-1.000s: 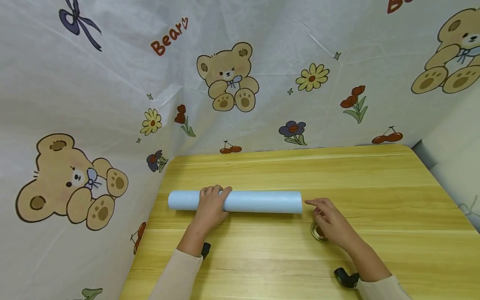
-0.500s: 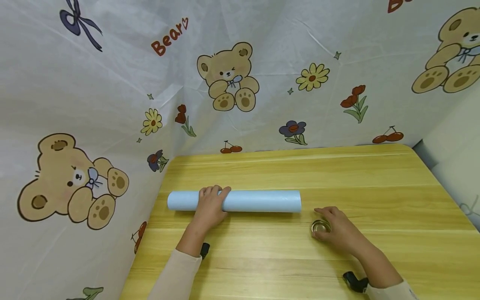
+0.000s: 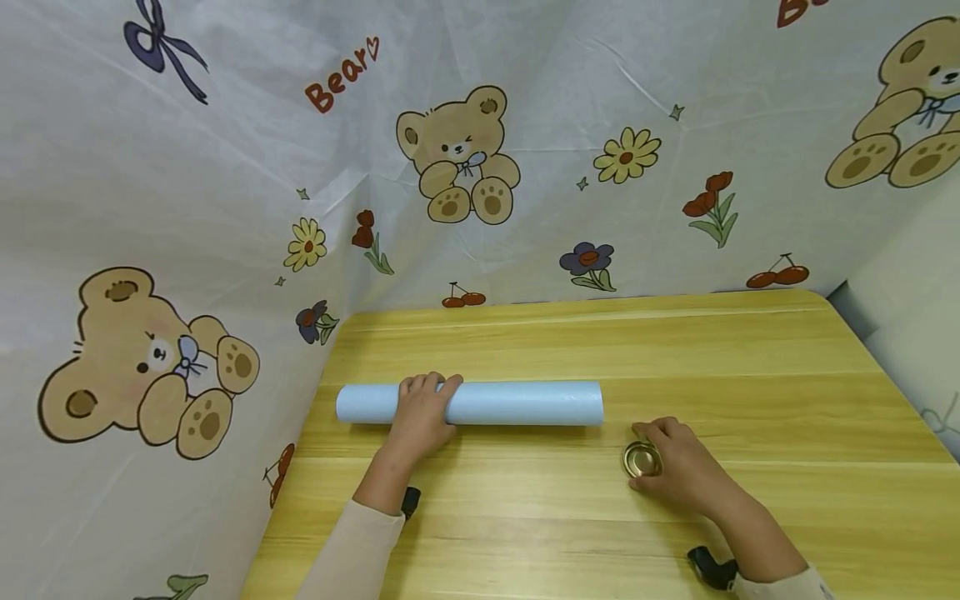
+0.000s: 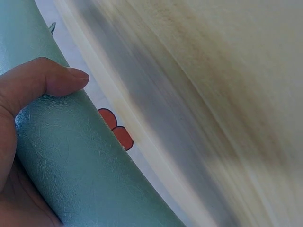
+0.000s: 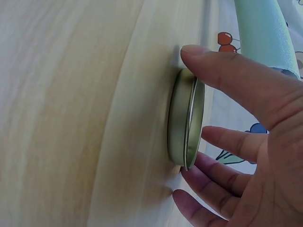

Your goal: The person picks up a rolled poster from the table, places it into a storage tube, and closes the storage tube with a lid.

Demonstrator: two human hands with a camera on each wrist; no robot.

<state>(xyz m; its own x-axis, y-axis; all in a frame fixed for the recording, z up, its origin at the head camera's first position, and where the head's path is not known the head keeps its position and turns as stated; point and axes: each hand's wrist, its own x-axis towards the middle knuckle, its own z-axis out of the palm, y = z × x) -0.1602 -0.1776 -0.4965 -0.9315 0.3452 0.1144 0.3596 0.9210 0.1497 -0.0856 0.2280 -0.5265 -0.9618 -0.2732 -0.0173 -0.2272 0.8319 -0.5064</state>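
Observation:
A light blue rolled mat (image 3: 525,403) with a leathery surface lies sideways on the wooden table (image 3: 517,533). My left hand (image 3: 422,417) holds it left of its middle, and in the left wrist view the thumb (image 4: 66,82) bends over the roll (image 4: 80,156). To the right of the roll's end, my right hand (image 3: 678,458) has thumb and fingers round the rim of a small, shallow gold metal dish (image 3: 641,460). The right wrist view shows the dish (image 5: 180,120) with its hollow side toward the palm, the thumb at one edge and the fingertips at the opposite one.
A white cloth (image 3: 547,208) printed with bears and flowers hangs behind the table and along its left side. Black wrist cameras stick out under both forearms, the right one (image 3: 711,568) close over the tabletop. A pale surface (image 3: 911,333) lies beyond the right edge.
My right hand has drawn back from beside the roll's end and come down round the gold dish, its fingers now about the rim. The left hand and the roll have stayed put.

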